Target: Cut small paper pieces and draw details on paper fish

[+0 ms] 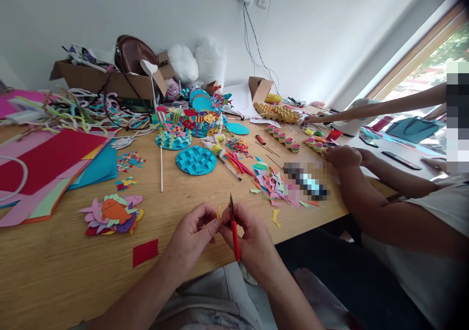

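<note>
Near the table's front edge, my left hand [196, 230] is closed, its thumb and fingers pinching a small yellow piece [219, 214]. Red-handled scissors [235, 239] are held in my right hand [247, 235], with the dark blades pointing up and away from me. The fingertips of both hands meet around the yellow piece. On the wood to the left lie a red paper rectangle [145, 253] and a pile of coloured fish cut-outs [113, 215] topped by an orange one. A yellow scrap [276, 218] lies to the right of my hands.
Blue round pieces [196, 160], glue bottles [214, 148] and paper scraps [273, 181] lie beyond my hands. Coloured sheets [62, 159] are stacked at left, before a cardboard box [91, 82]. Other people's arms [351, 174] reach over the table at right.
</note>
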### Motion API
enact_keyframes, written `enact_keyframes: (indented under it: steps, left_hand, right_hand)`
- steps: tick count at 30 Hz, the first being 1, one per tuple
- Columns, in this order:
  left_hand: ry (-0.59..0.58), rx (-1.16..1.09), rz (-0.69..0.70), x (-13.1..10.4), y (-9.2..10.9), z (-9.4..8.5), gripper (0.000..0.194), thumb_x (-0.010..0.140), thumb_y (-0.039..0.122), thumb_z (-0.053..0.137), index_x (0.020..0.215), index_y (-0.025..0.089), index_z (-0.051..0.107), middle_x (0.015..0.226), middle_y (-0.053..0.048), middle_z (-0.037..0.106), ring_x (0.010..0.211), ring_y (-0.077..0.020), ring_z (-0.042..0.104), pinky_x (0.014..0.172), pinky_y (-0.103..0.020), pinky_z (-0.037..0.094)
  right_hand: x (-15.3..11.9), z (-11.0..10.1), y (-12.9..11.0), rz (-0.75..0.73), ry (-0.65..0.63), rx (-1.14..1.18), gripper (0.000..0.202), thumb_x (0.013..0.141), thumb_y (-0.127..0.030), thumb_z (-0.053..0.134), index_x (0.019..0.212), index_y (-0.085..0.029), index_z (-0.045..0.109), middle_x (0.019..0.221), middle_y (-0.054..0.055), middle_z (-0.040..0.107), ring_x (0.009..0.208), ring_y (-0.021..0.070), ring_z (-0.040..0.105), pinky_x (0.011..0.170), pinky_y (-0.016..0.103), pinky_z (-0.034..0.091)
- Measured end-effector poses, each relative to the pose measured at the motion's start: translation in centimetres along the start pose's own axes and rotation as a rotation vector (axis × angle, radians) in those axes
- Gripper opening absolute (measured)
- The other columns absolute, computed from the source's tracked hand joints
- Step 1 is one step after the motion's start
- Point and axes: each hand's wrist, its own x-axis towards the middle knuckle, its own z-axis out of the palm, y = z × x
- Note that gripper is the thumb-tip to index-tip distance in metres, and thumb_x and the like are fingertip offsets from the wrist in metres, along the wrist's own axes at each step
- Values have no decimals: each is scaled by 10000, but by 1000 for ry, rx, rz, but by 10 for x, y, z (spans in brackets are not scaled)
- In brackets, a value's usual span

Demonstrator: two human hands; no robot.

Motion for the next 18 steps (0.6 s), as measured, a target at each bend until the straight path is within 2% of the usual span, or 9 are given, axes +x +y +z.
enact_keyframes:
  steps: [6,13,18]
  left_hand:
    - [-16,114,43,0,-6,-9,178,769,348,514,732,177,550,687,17,535,619,-123,471,558,-230,383]
    - [-17,565,175,-6,1,-20,196,825,329,400,709,209,502,627,27,498,607,-147,491,566,-254,359]
    - [-20,655,200,-7,1,-23,189,810,313,399,686,214,502,595,32,504,562,-139,489,538,-249,352]
  right_hand:
    - [-1,5,-3,48,-35,76,183,739,-251,611,669,-187,455,631,-39,471,579,104,405,531,218,318]
    - [1,3,-2,90,-46,243,136,741,-279,621,778,-182,533,726,-11,551,660,128,489,599,237,374]
    - [3,4,-6,120,-74,214,96,732,-220,589,697,-179,509,650,-29,507,612,117,455,561,232,351]
